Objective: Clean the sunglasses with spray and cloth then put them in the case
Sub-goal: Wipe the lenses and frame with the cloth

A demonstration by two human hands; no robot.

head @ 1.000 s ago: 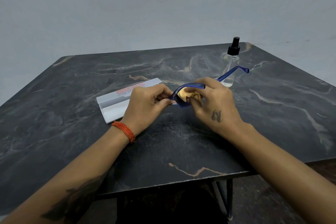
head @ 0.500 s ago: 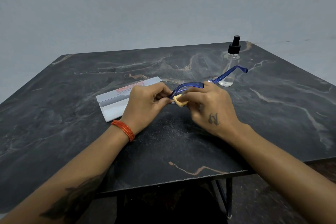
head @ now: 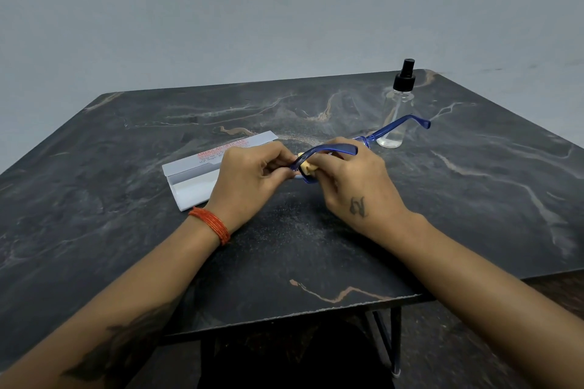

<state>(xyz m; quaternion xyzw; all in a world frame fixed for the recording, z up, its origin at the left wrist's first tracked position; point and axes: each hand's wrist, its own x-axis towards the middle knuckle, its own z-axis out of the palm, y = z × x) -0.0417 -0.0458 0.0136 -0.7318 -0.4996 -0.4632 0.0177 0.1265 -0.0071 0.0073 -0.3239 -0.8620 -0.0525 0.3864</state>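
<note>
Blue-framed sunglasses (head: 325, 150) are held just above the dark marble table (head: 316, 246), near its middle. My left hand (head: 249, 180) pinches the left end of the frame. My right hand (head: 354, 183) pinches a small yellow cloth (head: 306, 168) against a lens; most of the cloth is hidden under the fingers. One blue temple arm (head: 401, 126) sticks out to the right, in front of the clear spray bottle (head: 396, 114) with a black nozzle. The open white glasses case (head: 192, 174) lies behind my left hand.
The near edge of the table (head: 316, 309) runs below my forearms, with black metal legs (head: 388, 341) under it. A plain grey wall (head: 284, 9) stands behind the table.
The sunglasses tilted flatter, then back a little; less of the yellow cloth shows than a second ago. My right hand has shifted slightly over the lens. My left hand has kept its hold.
</note>
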